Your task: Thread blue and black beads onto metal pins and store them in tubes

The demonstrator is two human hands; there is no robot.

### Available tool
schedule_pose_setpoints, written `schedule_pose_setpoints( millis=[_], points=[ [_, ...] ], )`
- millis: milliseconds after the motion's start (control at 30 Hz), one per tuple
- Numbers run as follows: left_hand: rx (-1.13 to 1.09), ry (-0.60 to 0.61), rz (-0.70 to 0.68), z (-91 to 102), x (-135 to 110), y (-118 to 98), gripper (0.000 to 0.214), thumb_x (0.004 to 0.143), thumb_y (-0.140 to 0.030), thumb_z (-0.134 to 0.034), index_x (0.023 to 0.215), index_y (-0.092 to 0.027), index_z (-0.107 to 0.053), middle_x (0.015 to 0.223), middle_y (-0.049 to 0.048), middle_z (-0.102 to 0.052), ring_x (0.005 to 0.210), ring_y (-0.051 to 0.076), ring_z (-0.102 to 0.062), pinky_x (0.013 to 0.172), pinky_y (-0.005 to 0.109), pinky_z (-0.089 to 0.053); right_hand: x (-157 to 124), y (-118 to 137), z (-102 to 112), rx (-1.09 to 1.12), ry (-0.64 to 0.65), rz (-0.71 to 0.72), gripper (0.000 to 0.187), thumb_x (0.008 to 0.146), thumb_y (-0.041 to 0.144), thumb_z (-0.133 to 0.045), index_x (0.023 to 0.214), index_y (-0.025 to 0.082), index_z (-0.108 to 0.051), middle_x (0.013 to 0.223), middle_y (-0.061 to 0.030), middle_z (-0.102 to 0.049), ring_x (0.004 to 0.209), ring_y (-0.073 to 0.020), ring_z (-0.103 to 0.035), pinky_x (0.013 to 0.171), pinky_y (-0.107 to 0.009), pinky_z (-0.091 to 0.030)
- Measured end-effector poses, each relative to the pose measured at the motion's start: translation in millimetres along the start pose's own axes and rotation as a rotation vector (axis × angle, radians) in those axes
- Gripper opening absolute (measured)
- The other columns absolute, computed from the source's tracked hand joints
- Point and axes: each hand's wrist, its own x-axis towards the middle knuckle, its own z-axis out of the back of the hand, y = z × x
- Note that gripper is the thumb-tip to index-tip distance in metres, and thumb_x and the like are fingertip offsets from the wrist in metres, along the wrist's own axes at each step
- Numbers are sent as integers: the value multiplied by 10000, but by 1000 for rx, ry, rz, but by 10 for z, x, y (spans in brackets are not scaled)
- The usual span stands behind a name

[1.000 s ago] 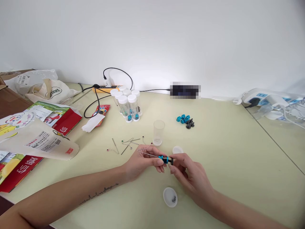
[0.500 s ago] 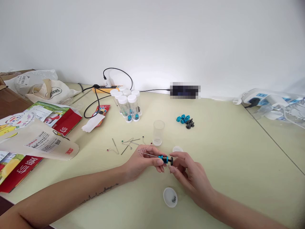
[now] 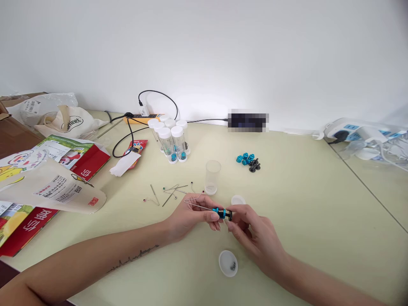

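My left hand (image 3: 191, 219) pinches a thin bent metal pin (image 3: 197, 205) that carries blue and black beads (image 3: 223, 213) at its right end. My right hand (image 3: 255, 231) is pinched on the black bead at the end of that row. Both hands hover just above the pale green table (image 3: 302, 204). Below them lies a small white cap (image 3: 228, 263) holding a few dark beads. Another white cap (image 3: 238, 199) lies just behind my right fingers. An open clear vial (image 3: 212, 177) stands a little farther back.
Several loose pins (image 3: 168, 192) lie left of the vial. A pile of blue and black beads (image 3: 248, 161) sits farther back. Several capped vials (image 3: 170, 140) stand by a power strip (image 3: 143, 119). Boxes and bags (image 3: 47, 170) crowd the left edge; more sockets (image 3: 360, 134) are at the right.
Almost nothing differs; my right fingers have closed a little more on the end bead and the hands stay in place.
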Motion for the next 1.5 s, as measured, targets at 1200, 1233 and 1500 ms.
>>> schedule_pose_setpoints(
  millis=[1200,1233,1500],
  points=[
    [1,4,-5,11,7,2,160,711,-158,-742,853,-100,-697,732,69,-708,602,141,-667,576,238,-521,1,-12,4,25,18,-24,130,952,297,-428,1082,290,-418,652,64,-519,518,-102,-403,460,-203,-291],
    [1,5,-4,10,7,1,157,712,-156,-741,852,-100,-697,729,67,-706,602,140,-666,576,237,-521,3,-8,6,29,17,-27,137,953,297,-428,1088,289,-414,646,66,-517,515,-103,-399,460,-203,-291],
    [4,7,-6,15,15,-2,159,717,-157,-737,858,-98,-697,732,69,-704,608,141,-666,582,240,-525,8,0,0,31,26,-27,125,956,295,-417,1081,296,-420,657,70,-518,517,-101,-395,464,-202,-292]
  ],
)
